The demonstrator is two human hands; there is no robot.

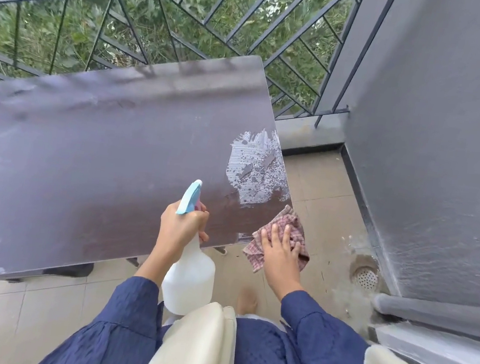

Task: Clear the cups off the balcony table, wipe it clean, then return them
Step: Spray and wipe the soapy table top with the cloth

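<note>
The dark brown balcony table (89, 156) fills the left and middle of the view, with no cups on it. A wet, foamy patch (252, 171) glistens near its right edge. My left hand (179, 228) grips a white spray bottle (189, 279) with a light blue nozzle that points over the table. My right hand (279, 255) lies flat with spread fingers on a pink checked cloth (293, 234) at the table's near right corner. The cloth hangs partly over the edge.
A dark metal railing (176, 5) runs behind the table, with green foliage beyond. A grey wall (438, 147) rises on the right. The tiled floor (317, 189) has a round drain (366, 276) by the wall. Cream fabric (195, 350) hangs below my arms.
</note>
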